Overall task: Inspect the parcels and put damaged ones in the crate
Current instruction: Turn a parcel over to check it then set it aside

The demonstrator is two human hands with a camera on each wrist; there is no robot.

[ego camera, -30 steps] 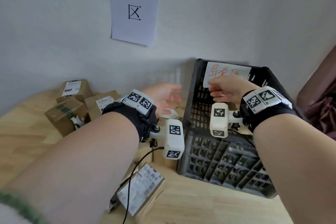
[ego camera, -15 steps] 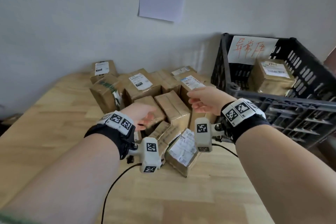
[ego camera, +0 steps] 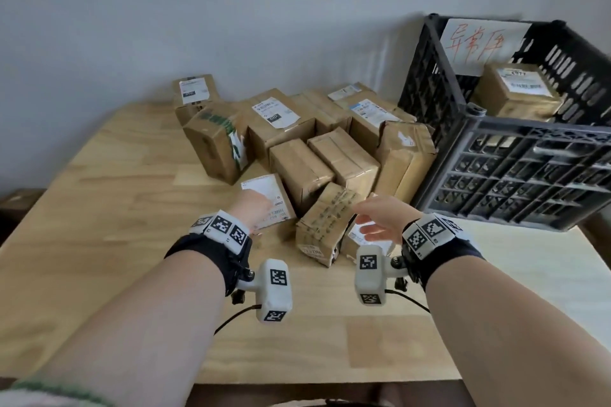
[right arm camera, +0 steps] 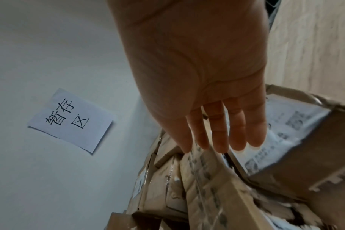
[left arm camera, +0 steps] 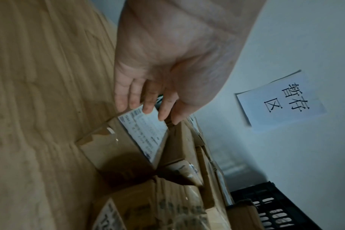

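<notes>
At lower centre of the frame, both the left hand (ego camera: 253,208) and right hand (ego camera: 380,220) hover open-fingered over crumpled parcels (ego camera: 325,225), whose loose pile could slide if nudged.

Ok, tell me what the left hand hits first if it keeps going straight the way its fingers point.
Most likely the parcel with the white label: the left hand is open, its fingertips just over that label. Whether they already touch it is unclear.
</notes>
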